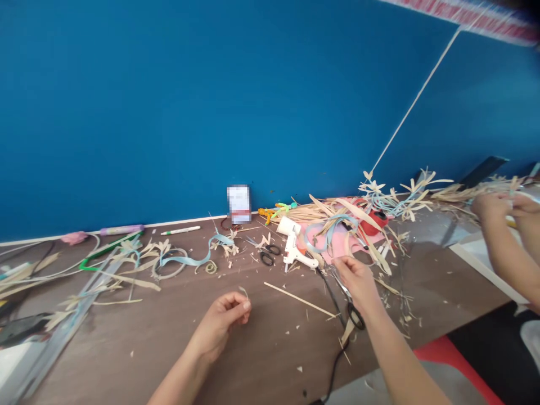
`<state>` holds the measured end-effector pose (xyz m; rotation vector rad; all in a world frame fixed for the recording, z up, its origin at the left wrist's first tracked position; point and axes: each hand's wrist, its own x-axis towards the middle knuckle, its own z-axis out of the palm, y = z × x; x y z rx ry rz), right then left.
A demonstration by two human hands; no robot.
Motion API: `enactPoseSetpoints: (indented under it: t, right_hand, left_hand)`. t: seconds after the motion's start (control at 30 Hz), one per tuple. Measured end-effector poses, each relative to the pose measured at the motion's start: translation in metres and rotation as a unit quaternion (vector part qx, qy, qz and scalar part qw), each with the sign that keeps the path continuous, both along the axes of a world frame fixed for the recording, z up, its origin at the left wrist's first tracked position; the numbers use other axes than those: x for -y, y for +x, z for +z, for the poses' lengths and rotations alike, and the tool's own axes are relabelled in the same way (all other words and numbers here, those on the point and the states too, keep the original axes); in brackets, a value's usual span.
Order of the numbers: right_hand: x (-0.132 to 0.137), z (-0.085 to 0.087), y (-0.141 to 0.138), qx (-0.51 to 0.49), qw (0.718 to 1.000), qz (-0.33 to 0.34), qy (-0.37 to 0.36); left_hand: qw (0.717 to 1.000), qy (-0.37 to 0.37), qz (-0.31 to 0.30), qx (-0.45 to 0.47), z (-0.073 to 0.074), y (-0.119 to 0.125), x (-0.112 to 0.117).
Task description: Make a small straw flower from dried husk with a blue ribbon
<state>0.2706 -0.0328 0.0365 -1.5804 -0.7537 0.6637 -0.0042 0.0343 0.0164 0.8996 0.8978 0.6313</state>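
Note:
My left hand (221, 323) is closed in a pinch above the brown table, and the tip of a thin greenish strip (243, 292) sticks up from its fingers. Over the near edge of the pink sheet (337, 246), my right hand (354, 279) pinches thumb against fingers; what it holds, if anything, is too small to make out. Scissors with black handles (355, 316) lie partly hidden beneath the right wrist. Between the hands rests a thin straw-coloured stick (297, 299). Farther back are a white glue gun (294, 250) and a second pair of scissors (270, 255).
Dried leaf strips (324, 211) pile against the blue wall (189, 112). On the left lie a blue ribbon (194, 260), a marker (180, 230) and a clear ruler-like strip (70, 323). A black cable (335, 360) crosses the front edge. Another person's hands (495, 211) work at far right.

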Motion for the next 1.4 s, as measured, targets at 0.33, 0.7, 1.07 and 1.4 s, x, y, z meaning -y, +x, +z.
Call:
enactPoseSetpoints:
  t: [0.33,0.7,1.07,1.4]
  right_hand:
    - [-0.008,0.005,-0.103,-0.163,0.927,0.331,-0.069]
    - [-0.027,0.008,-0.131,-0.212,0.935,0.284,-0.019]
    - [-0.014,0.005,-0.078,-0.211,0.967,0.123,0.065]
    - [-0.001,-0.003,-0.106,-0.255,0.922,0.292,-0.024]
  left_hand:
    - [0.992,-0.048,-0.098,0.058,0.012,0.026,0.024]
    - [0.995,0.007,-0.101,0.025,0.016,0.002,0.022]
    - [1.000,0.015,-0.015,-0.008,0.005,-0.015,0.015]
    - [0.994,-0.046,-0.092,0.042,0.009,0.009,0.032]
